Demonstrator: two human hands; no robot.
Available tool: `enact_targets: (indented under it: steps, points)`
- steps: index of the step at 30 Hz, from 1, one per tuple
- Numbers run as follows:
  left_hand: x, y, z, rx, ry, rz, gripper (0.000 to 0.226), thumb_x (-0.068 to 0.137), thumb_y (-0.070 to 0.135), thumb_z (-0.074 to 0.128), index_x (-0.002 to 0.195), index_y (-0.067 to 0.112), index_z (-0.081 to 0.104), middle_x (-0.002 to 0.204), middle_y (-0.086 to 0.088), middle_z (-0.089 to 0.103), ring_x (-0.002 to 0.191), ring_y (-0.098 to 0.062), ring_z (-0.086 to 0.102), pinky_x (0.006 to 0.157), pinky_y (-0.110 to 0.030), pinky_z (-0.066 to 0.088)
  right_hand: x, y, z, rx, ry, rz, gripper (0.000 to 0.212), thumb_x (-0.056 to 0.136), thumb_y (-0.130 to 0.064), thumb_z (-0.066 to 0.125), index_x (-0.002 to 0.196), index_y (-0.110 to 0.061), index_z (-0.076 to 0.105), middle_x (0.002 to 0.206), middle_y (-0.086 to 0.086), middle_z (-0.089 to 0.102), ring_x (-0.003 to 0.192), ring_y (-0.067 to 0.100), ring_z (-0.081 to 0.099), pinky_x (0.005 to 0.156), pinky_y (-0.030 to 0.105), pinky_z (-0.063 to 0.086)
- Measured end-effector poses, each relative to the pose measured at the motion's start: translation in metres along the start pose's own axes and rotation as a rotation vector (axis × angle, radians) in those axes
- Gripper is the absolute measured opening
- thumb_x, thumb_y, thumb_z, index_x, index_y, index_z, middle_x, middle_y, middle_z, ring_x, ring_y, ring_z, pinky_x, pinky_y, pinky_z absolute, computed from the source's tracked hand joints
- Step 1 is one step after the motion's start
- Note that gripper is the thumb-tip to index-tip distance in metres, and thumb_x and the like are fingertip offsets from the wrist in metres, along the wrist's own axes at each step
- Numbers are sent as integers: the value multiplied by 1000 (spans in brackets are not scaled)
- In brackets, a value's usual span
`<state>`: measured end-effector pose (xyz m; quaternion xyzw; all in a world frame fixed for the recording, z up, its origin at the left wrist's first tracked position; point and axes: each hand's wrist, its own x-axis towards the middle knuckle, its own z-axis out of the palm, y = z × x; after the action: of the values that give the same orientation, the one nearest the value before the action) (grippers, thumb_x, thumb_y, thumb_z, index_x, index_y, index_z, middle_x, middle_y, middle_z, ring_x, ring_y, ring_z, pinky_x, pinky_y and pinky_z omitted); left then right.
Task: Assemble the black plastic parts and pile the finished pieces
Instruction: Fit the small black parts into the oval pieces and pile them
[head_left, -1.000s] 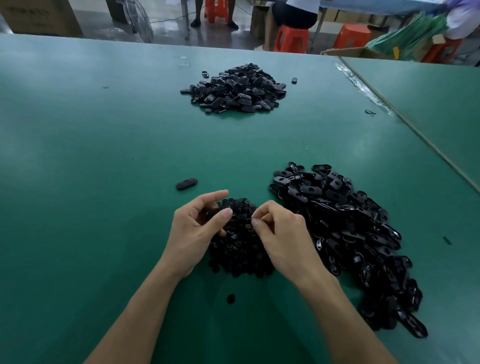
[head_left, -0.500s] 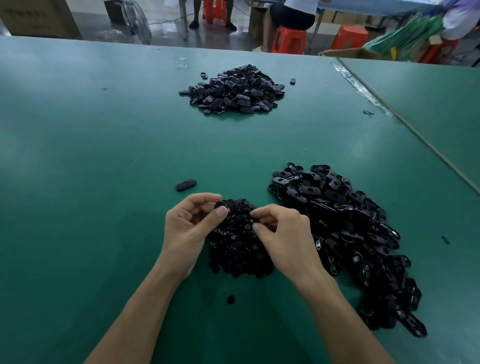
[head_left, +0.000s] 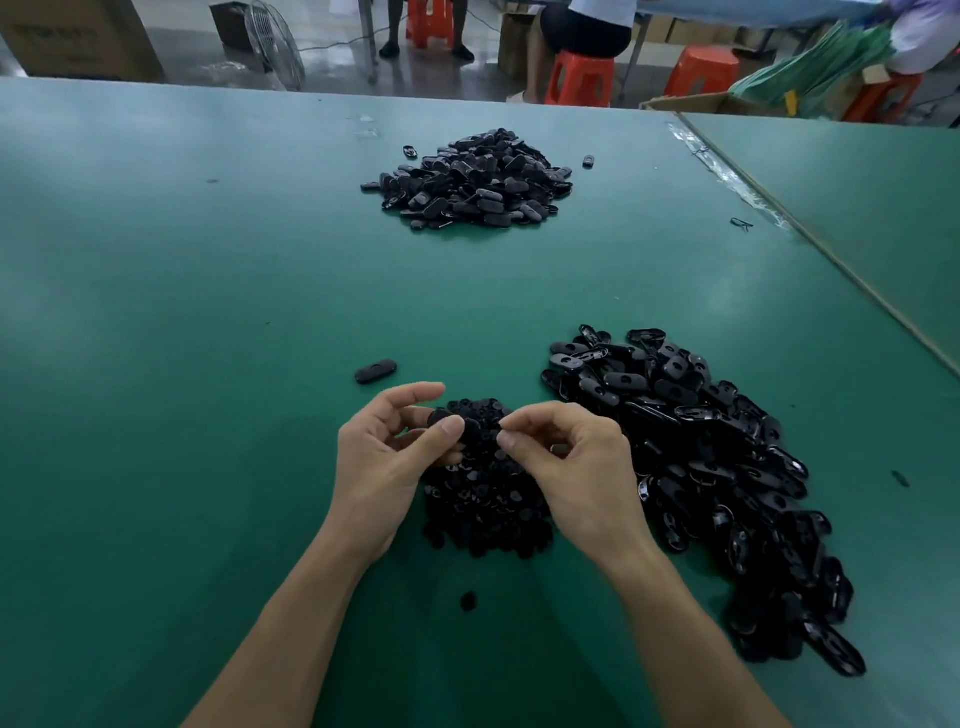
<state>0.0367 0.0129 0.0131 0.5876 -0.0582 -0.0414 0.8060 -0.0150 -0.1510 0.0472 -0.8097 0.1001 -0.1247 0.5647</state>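
Note:
A low heap of small round black parts (head_left: 483, 514) lies in front of me on the green table (head_left: 208, 415). Over its far edge, my left hand (head_left: 382, 462) pinches one small black part (head_left: 451, 420) between thumb and fingers. My right hand (head_left: 576, 467) has thumb and forefinger pinched together right beside that part; whether they grip anything is hidden against the black heap. To the right spreads a large pile of glossy black oval shells (head_left: 701, 457). Far across the table sits a pile of closed oval pieces (head_left: 472, 182).
One closed oval piece (head_left: 375, 371) lies alone left of my hands, and a small round part (head_left: 468, 600) lies between my forearms. A taped seam (head_left: 831, 265) joins a second table on the right. Beyond the far edge are orange stools (head_left: 579, 78), people and boxes.
Both hands have risen a little off the small-part heap. My left fingers have spread and now show a black part held in them. The piles have not moved.

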Motion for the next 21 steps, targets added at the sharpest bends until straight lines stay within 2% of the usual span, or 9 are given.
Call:
enact_targets:
  steps: [3,6,10,16,19,21]
  points:
    - [-1,0,2,-13,15,-14,18,71,20,81,89,16,77,77,-4,73,70,-20,73,65,-23,58,0,-2,-2,102,47,24,12,83,-13,81,83,-24,77,78,-6,74,73,8,69,73,22,54]
    - [-1,2,4,-20,32,-23,15,72,20,80,87,17,79,82,-11,76,75,-25,76,66,-24,59,-1,-7,0,134,64,22,10,84,-14,80,84,-23,76,78,-5,75,74,13,72,74,29,58]
    - [-1,3,4,-3,5,-26,13,75,17,78,88,16,79,87,-14,77,78,-24,76,68,-23,59,-2,-14,7,43,28,-7,13,85,-14,78,82,-26,74,75,-11,74,72,7,72,71,20,58]
    - [-3,3,3,40,-31,-11,13,77,11,76,86,19,80,85,-10,78,72,-16,74,68,-20,57,2,-20,14,-92,11,-2,14,86,-12,77,81,-25,75,70,-12,71,68,-1,67,64,9,49]
    - [-3,4,2,46,-36,-7,17,80,2,74,86,17,80,85,-10,78,73,-16,74,68,-20,58,2,-20,15,-118,6,8,12,87,-12,76,82,-24,75,70,-11,71,68,0,67,64,10,51]
    - [-3,6,3,36,-45,-8,14,77,7,75,85,18,80,85,-10,78,73,-15,74,68,-20,58,2,-20,16,-127,-3,18,10,88,-13,74,84,-22,75,72,-9,72,70,2,68,67,13,53]
